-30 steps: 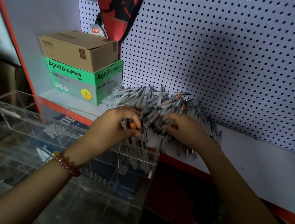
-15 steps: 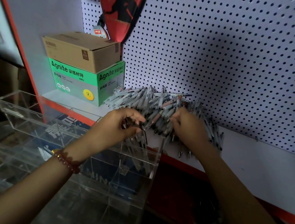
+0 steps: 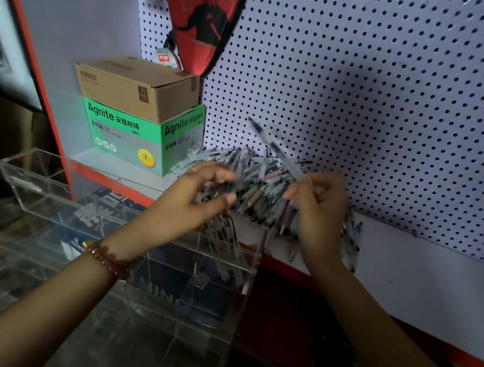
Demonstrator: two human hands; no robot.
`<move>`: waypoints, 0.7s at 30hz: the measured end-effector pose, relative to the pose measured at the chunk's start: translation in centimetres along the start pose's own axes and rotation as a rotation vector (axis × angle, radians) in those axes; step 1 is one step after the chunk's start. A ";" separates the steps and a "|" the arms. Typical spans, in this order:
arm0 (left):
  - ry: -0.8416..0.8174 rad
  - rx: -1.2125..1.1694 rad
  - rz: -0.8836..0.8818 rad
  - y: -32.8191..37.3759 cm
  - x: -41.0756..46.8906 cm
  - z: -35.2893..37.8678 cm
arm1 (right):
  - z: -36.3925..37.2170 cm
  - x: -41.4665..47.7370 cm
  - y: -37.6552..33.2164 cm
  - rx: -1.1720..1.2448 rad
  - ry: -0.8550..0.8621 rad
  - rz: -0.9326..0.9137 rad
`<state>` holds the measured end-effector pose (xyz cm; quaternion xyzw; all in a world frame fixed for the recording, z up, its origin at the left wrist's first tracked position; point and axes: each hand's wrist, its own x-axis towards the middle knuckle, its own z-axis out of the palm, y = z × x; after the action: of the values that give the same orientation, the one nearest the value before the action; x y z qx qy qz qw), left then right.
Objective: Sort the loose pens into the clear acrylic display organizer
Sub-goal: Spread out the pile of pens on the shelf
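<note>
Clear acrylic organizer (image 3: 49,199) stood at lower left, in front of and below the white shelf (image 3: 405,279); a few pens (image 3: 226,251) leaned in its rear right compartment. Brown carton (image 3: 136,88) sat on a green Agnite box (image 3: 136,137) at the shelf's left end. Left hand (image 3: 193,198), beaded bracelet (image 3: 106,259) on its wrist, was over the organizer's rear right corner, fingers (image 3: 220,174) curled toward the thumb; view blurred, so cannot tell whether they gripped pens. Pile of loose pens (image 3: 262,182) lay on the shelf against the pegboard (image 3: 382,94), between the two hands. Right hand (image 3: 319,214) was over the pile's right part, its fingers (image 3: 319,189) pinching one clear pen (image 3: 275,148) by its lower end, dark-capped end tilted up and left, clear of the pile.
</note>
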<state>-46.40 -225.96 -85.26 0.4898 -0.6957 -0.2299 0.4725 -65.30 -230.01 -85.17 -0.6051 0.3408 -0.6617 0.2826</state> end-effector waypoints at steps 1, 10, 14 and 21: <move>0.034 -0.083 -0.020 0.6 0.0 -0.1 | 0.4 -0.4 -0.2 0.080 -0.061 0.014; 0.247 -0.508 -0.004 3.0 0.0 -0.3 | 1.0 -2.9 0.2 -0.094 -0.531 -0.028; 0.102 -0.238 0.123 2.6 -0.2 0.0 | 1.1 -2.0 -0.1 -0.185 -0.458 -0.153; -0.031 -0.078 0.165 1.7 -0.6 0.4 | 2.1 -0.7 -1.4 -0.080 -0.619 -0.106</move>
<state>-47.53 -224.78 -84.37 0.4084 -0.7314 -0.2247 0.4977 -63.07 -228.84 -84.45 -0.8052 0.2325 -0.4460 0.3140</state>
